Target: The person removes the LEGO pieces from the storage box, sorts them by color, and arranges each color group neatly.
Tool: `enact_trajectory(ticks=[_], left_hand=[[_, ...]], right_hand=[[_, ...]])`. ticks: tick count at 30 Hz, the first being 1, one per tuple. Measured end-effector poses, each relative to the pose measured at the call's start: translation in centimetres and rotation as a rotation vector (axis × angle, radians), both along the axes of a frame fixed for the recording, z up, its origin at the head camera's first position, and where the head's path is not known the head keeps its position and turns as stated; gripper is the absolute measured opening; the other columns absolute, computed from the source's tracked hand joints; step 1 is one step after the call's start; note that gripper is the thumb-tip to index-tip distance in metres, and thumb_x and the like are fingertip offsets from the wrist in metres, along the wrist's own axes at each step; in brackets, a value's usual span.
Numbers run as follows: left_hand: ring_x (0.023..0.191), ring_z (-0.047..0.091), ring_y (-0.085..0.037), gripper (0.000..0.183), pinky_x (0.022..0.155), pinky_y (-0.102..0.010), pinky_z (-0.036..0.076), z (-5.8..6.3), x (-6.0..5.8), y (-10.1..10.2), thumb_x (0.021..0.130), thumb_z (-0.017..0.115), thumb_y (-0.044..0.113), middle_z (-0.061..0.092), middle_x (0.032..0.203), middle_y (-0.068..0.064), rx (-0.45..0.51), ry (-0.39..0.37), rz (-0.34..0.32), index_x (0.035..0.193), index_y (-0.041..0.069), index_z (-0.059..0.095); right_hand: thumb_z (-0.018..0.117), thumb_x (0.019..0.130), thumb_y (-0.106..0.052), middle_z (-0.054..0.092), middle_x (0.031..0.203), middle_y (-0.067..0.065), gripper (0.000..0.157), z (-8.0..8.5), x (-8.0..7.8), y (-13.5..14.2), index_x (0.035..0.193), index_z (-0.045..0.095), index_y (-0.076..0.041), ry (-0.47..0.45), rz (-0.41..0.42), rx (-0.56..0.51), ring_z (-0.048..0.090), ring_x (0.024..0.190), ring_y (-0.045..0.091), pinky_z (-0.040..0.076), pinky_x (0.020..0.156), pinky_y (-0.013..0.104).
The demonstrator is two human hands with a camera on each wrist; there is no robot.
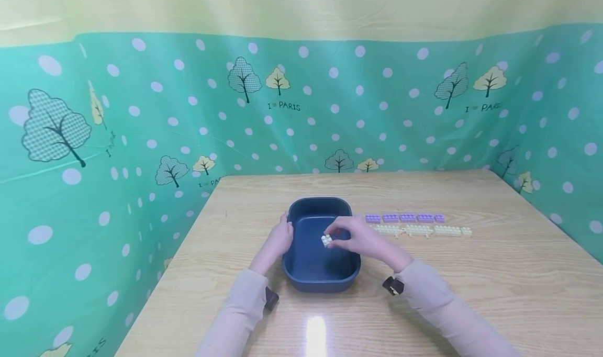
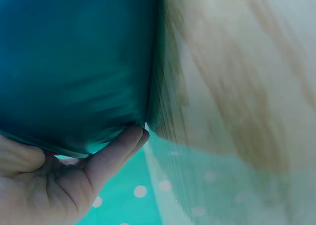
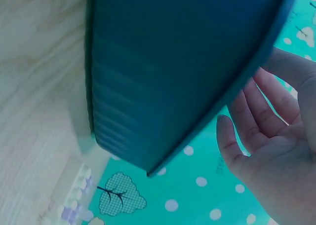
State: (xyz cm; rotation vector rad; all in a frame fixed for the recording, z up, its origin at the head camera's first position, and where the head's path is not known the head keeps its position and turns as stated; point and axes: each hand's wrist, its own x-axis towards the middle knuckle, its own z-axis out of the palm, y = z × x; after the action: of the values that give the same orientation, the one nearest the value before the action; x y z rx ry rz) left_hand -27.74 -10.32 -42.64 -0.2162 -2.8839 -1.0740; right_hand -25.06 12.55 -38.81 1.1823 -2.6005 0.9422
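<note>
A dark blue rounded rectangular basin (image 1: 320, 288) stands on the table, its inside floor bare where it shows. On its left side my left hand (image 1: 281, 236) grips the rim; the left wrist view shows that hand (image 2: 64, 185) with its fingers against the outer wall. Over the basin's right half, my right hand (image 1: 355, 236) pinches a small cream building brick (image 1: 326, 240) between thumb and fingertips. In the right wrist view the basin wall (image 3: 163, 77) hides the brick and the fingertips of that hand (image 3: 276, 131).
Right of the basin lie a row of purple bricks (image 1: 408, 218) and, nearer, a row of cream bricks (image 1: 447, 231) on the wooden table (image 1: 494, 283). A green dotted cloth (image 1: 292, 111) hangs behind and at both sides.
</note>
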Motion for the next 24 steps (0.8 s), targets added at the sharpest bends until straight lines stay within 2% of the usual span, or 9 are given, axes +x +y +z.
enact_trajectory(ticks=[5, 12, 18, 24], left_hand=[[0.106, 0.059, -0.043, 0.048, 0.087, -0.049, 0.052, 0.0, 0.0, 0.1, 0.101, 0.029, 0.012, 0.055, 0.117, -0.037, 0.008, 0.008, 0.001, 0.142, -0.013, 0.022], [0.111, 0.056, -0.044, 0.049, 0.091, -0.050, 0.050, -0.2, -0.3, 0.1, 0.101, 0.030, 0.013, 0.052, 0.123, -0.036, 0.014, -0.003, 0.013, 0.142, -0.012, 0.022], [0.108, 0.058, -0.044, 0.049, 0.088, -0.049, 0.052, -0.2, -0.3, 0.0, 0.101, 0.030, 0.012, 0.054, 0.119, -0.037, 0.007, 0.000, 0.009, 0.142, -0.012, 0.022], [0.103, 0.061, -0.042, 0.049, 0.084, -0.047, 0.054, -0.2, -0.2, 0.0, 0.101, 0.029, 0.013, 0.058, 0.112, -0.036, 0.003, -0.010, 0.009, 0.143, -0.011, 0.021]], right_hand=[[0.075, 0.078, -0.019, 0.069, 0.095, 0.000, 0.024, 0.6, 0.1, 1.2, 0.100, 0.069, -0.010, 0.009, -0.049, -0.022, 0.065, 0.085, 0.017, 0.056, 0.075, 0.031], [0.075, 0.078, -0.017, 0.070, 0.093, -0.001, 0.026, 0.7, -0.1, 3.0, 0.102, 0.069, -0.009, -0.001, -0.092, -0.066, 0.064, 0.083, 0.015, 0.054, 0.082, 0.043], [0.075, 0.078, -0.017, 0.070, 0.096, 0.002, 0.028, 0.7, -0.3, 4.4, 0.104, 0.069, -0.006, -0.018, -0.142, -0.069, 0.065, 0.087, 0.017, 0.054, 0.086, 0.042], [0.073, 0.080, -0.018, 0.070, 0.098, 0.004, 0.026, 0.8, -0.4, 6.3, 0.104, 0.068, -0.008, -0.075, -0.202, -0.072, 0.064, 0.088, 0.017, 0.054, 0.084, 0.043]])
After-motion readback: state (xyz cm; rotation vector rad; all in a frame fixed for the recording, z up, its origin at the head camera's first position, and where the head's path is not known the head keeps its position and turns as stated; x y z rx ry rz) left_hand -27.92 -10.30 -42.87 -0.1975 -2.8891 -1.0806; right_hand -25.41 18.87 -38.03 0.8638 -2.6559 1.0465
